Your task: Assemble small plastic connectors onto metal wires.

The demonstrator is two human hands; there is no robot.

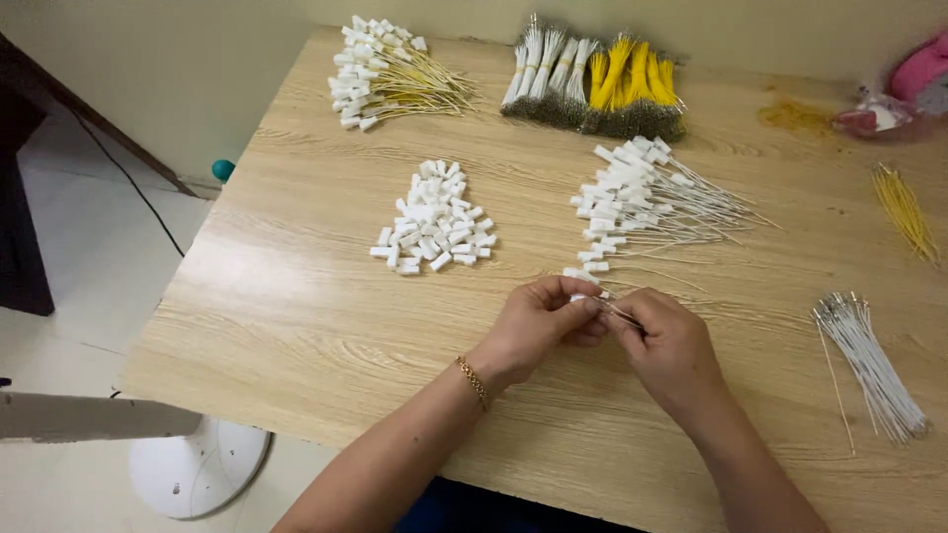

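At the wooden table [296,326], my left hand [538,321] pinches a small white connector [578,295] w/ fingers pressed together; my right hand [667,345] pinches a thin wire [622,316] at it, just below the wired-connector pile [632,202].

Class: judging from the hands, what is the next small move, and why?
Probably push the white wire home into the white connector: the left hand pinches the connector, the right hand holds the wire at it, and finished pieces lie just beyond.

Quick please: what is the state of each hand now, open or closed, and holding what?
Left hand: closed, pinching a small white connector.
Right hand: closed, pinching a thin wire at that connector.
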